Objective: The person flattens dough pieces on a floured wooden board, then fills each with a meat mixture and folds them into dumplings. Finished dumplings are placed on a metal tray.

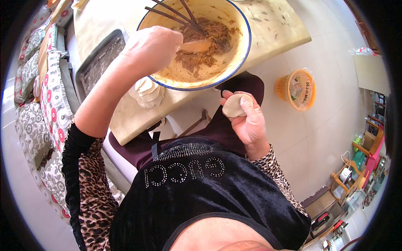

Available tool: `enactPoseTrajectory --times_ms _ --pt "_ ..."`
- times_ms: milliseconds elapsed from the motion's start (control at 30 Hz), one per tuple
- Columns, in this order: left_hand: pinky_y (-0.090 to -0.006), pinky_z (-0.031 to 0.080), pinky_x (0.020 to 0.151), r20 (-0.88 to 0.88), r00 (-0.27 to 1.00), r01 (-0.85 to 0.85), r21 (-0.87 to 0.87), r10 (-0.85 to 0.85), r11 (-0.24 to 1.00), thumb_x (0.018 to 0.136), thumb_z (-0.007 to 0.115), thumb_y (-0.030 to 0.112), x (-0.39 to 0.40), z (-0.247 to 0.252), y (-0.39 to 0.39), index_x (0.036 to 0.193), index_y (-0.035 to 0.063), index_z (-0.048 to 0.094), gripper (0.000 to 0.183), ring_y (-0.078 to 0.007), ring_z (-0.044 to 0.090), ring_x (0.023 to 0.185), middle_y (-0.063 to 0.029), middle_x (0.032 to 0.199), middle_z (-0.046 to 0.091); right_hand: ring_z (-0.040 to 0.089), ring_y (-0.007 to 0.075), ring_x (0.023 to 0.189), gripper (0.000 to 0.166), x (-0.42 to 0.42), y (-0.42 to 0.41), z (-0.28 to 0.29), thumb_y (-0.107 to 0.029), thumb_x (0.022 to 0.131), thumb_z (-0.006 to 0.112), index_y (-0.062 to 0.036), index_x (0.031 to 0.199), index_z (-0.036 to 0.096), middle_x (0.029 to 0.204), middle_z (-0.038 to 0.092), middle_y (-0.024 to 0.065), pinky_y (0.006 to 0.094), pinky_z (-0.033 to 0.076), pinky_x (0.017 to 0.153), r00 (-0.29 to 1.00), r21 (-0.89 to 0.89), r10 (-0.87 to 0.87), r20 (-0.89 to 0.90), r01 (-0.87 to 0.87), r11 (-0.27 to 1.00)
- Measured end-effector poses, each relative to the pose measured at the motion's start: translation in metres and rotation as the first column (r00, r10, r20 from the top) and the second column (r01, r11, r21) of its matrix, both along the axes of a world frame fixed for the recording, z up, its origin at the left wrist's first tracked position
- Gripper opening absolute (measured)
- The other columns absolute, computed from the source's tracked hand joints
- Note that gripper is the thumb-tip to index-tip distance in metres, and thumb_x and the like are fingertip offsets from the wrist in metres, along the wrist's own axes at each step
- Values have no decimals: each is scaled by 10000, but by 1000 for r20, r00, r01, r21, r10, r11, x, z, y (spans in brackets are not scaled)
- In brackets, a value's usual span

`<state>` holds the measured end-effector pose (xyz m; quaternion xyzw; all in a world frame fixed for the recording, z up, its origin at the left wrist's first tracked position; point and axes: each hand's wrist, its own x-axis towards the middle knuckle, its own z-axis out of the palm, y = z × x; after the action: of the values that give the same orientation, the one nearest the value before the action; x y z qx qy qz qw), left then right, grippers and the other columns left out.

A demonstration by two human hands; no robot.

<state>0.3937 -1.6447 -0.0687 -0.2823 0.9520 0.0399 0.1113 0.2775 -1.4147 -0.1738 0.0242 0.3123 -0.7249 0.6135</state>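
My left hand point(154, 47) grips a light-coloured, flat, spatula-like utensil point(197, 46), slightly blurred, over the brown filling. The filling point(216, 34) lies in a large cream enamel bowl point(201, 84) with a blue rim. Three dark chopsticks point(176, 14) lean in the bowl, their tips in the filling. Below the bowl's front right edge, my right hand point(251, 125) cradles a round dough wrapper point(234, 105), thumb pressed on its face. The wrapper looks bare on top. Beside the bowl, partly behind my left forearm, sits a pile of dough wrappers point(147, 93).
A dark baking tray point(100, 59) stands left of the bowl on the pale table point(276, 40). An orange wastebasket point(282, 89) with a plastic liner is on the tiled floor at right. A sofa with patterned cushions point(33, 131) lines the left; wooden shelving point(372, 138) stands far right.
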Motion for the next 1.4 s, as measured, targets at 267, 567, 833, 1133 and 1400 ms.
enactPoseTrajectory --times_ms 267,567,833,1133,1400 --pt "-391 432 599 -236 961 -65 327 148 943 720 663 289 -2 -10 32 750 13 548 300 -334 553 674 -165 686 547 570 298 965 230 -55 -39 -9 -189 898 492 -22 1056 508 1086 552 203 386 480 831 975 -105 -184 -124 171 980" --pt "-394 452 641 -303 953 106 270 -20 957 700 601 217 18 -25 63 711 52 534 179 -299 562 737 -98 725 539 571 289 953 206 -63 -59 -16 -158 904 464 -1 1025 518 1040 572 176 403 477 840 987 -102 -133 -88 124 987" --pt "-376 411 588 -131 985 -22 543 110 839 744 611 199 59 7 20 714 0 552 209 -324 499 634 -140 648 506 595 270 911 219 -30 -38 -3 -158 903 471 2 1052 483 996 586 153 373 484 828 986 -116 117 -116 -131 985" --pt "-391 452 658 -348 924 -71 247 157 966 819 479 109 7 -30 -11 847 -1 605 170 -347 581 722 -201 738 591 587 311 935 219 -23 -36 -3 -146 900 469 -13 1074 478 1014 579 189 396 488 819 992 -68 76 -96 -83 994" --pt "-405 455 691 -200 951 -158 347 237 925 762 466 51 -24 -30 14 865 19 620 188 -348 594 761 -202 766 603 602 329 892 188 -26 -37 2 -139 899 470 -33 1054 485 959 596 201 412 501 790 993 -75 58 -98 -65 995"
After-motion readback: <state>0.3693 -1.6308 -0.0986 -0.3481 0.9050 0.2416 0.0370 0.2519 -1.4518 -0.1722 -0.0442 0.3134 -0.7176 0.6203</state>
